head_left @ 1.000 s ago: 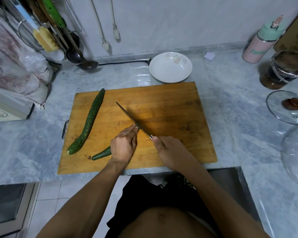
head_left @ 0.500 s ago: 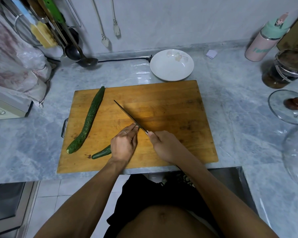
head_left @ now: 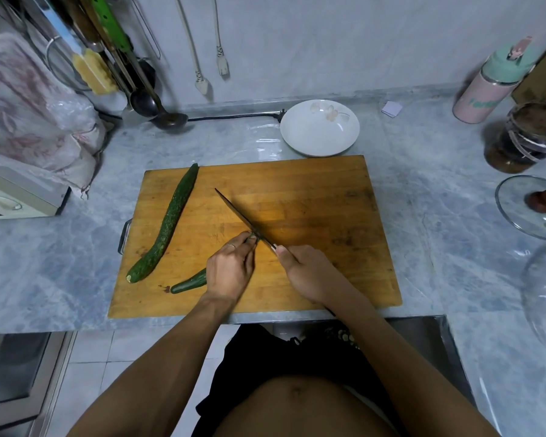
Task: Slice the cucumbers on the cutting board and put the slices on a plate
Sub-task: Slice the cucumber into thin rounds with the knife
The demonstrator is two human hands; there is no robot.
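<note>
A wooden cutting board lies on the grey marble counter. One long whole cucumber rests along its left side. A second cucumber lies under my left hand, which holds it down with curled fingers; only its near end and a bit by my fingertips show. My right hand grips the handle of a dark knife, whose blade sits at the cucumber's far end, right beside my left fingertips. An empty white plate stands just behind the board.
A ladle and hanging utensils sit at the back left beside a plastic-wrapped bundle. A pink-and-green bottle, a dark jar and a glass lid stand on the right. A black cord runs along the wall.
The knife and my right hand have shifted slightly left and toward my left fingertips. My left hand stays on the cucumber. The whole cucumber and plate have not moved.
</note>
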